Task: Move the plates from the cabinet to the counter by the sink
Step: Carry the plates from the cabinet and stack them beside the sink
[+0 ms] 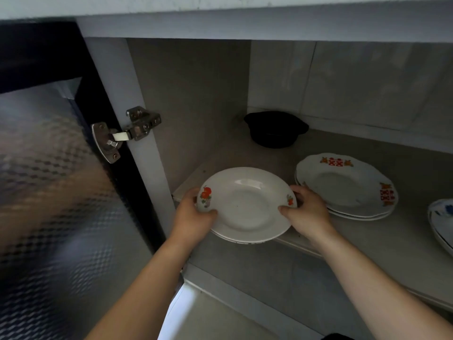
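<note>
Your cabinet shelf [404,246]: black pot [275,130], far centre; red-marked plates [343,187], stacked, right; blue-patterned plate [442,222], right edge; flowered plates [245,204], overhanging near-left edge.

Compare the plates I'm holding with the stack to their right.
The held plates show orange fruit prints and a smooth rim; the right stack shows red characters and a wavy rim. The left hand and right hand grip the held plates, overhanging the shelf edge; the right stack rests on the shelf, ungripped. Both are white stacks.
</note>
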Motion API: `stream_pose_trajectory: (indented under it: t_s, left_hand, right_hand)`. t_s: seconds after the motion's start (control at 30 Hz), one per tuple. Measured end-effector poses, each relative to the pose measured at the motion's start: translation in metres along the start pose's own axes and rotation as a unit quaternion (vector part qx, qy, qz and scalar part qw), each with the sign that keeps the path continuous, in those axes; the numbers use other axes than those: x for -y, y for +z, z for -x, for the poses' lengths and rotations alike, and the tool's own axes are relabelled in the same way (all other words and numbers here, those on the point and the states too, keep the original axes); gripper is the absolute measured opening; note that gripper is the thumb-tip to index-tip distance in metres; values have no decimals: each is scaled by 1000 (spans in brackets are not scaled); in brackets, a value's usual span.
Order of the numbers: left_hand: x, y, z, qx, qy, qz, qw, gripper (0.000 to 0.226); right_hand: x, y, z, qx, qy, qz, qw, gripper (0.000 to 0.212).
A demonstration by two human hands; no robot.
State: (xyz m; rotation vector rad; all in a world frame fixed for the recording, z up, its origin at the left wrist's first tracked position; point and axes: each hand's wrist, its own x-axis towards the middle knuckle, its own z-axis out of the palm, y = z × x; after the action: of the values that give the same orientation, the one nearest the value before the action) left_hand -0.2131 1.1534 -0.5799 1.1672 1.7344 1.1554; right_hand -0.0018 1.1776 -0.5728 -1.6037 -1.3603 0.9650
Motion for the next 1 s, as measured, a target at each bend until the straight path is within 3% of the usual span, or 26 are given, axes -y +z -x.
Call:
stream_pose_trajectory:
  t_s: [0.17, 0.57, 0.7, 1.0]
  left_hand:
    - [-6, -1, 1, 23, -25, 44, 998, 53]
    - [-13, -25, 23, 2, -72, -33, 997, 59]
    - [-40, -52, 54, 3, -100, -45, 994, 60]
    - [-146, -130, 163, 10, -240, -110, 964, 66]
  right_hand:
    - [5, 2, 0, 9, 39, -25, 999, 40]
    - [39, 8, 33, -19, 69, -31, 997, 44]
    - [68, 4, 66, -17, 117, 1, 993, 46]
    - [169, -38, 174, 73, 236, 47, 968, 51]
